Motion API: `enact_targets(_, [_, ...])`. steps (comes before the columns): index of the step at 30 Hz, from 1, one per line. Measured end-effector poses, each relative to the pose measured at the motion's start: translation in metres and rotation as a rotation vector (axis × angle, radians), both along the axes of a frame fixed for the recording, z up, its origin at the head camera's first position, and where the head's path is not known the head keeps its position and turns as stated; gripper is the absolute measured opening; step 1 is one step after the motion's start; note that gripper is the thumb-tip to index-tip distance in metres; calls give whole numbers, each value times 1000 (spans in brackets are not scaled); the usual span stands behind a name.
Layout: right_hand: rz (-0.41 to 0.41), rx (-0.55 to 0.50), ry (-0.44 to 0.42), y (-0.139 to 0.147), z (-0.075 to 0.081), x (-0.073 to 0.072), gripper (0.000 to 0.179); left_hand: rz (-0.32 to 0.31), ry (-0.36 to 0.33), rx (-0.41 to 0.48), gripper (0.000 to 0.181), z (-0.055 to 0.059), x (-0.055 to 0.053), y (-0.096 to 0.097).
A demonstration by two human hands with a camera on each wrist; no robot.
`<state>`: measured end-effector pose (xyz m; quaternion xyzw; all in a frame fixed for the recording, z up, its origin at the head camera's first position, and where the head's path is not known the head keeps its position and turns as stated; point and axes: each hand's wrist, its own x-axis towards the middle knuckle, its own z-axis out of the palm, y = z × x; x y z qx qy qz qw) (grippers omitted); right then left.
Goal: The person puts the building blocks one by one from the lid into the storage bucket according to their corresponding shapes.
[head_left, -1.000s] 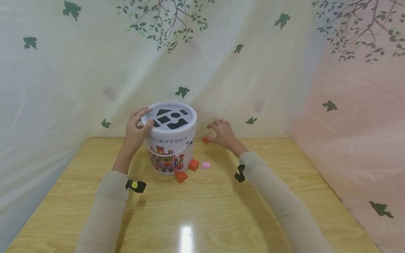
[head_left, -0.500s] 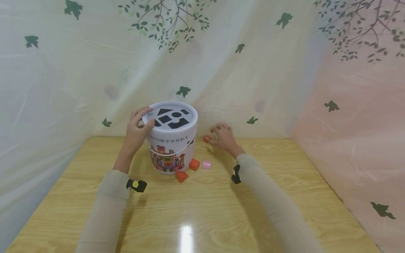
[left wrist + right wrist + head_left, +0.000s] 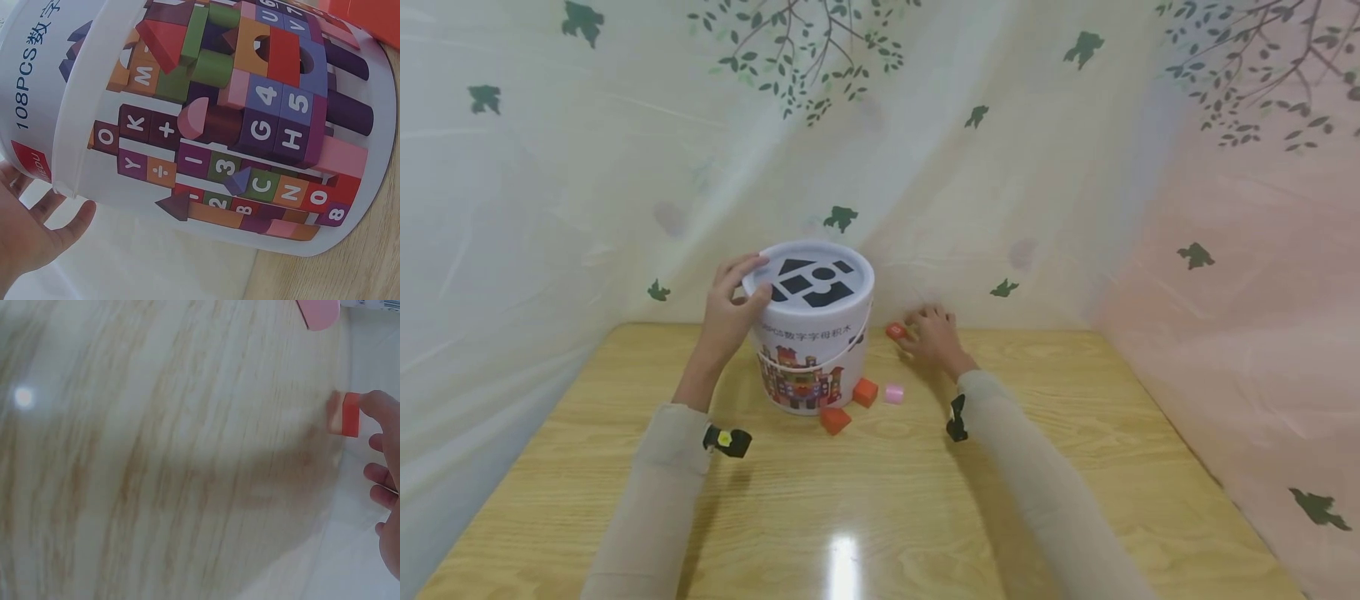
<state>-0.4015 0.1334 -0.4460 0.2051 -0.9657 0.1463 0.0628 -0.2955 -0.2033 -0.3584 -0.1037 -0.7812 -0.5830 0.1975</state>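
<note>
A white lidded bucket (image 3: 808, 358) printed with coloured toy blocks stands at the back of the wooden table. My left hand (image 3: 730, 300) rests on the left of its rim, with thumb and fingertips spread over the lid (image 3: 816, 275). In the left wrist view, relaxed fingers of the left hand (image 3: 37, 231) hang along the bucket's side. Right of the bucket, a small red block (image 3: 895, 331) lies by the backdrop. My right hand (image 3: 936, 337) is low beside it. In the right wrist view, one digit of that hand (image 3: 390, 456) touches the red block's corner, other fingers loosely bent.
Two orange-red blocks, one at the bucket's right base (image 3: 865, 392) and one in front (image 3: 835, 420), lie on the table (image 3: 880, 492). A pink block (image 3: 894, 393) sits just right of them. A leaf-printed cloth backdrop (image 3: 925, 167) hangs along the table's back edge.
My right hand has lowered beside the small red block, and the block has turned, with a pale mark on it showing. The left hand stays on the bucket's rim.
</note>
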Motion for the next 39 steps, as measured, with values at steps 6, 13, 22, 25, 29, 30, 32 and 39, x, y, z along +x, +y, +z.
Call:
enact_targets(6, [-15, -5, 2, 1, -4, 0, 44, -4, -5, 5, 55, 1, 2, 1])
enact_targets(13, [-44, 11, -2, -1, -7, -3, 44, -7, 6, -1, 55, 2, 3, 2])
enact_targets(22, [-45, 21, 18, -3, -11, -4, 39, -10, 12, 0, 55, 0, 1, 2])
enact_targets(25, [-53, 30, 22, -4, -12, -5, 39, -6, 12, -4, 55, 0, 1, 1])
enact_targets(29, [-65, 37, 23, -6, -12, -6, 38, -3, 11, -6, 55, 0, 1, 1])
enact_targets(30, [-68, 37, 26, -7, -13, -7, 37, -2, 11, -5, 55, 0, 1, 0])
enact_targets(32, [-71, 37, 33, -8, -13, -7, 35, -1, 10, -5, 55, 0, 1, 0])
enact_targets(39, [-96, 54, 24, -12, -16, -12, 31, 0, 10, -1, 55, 0, 1, 0])
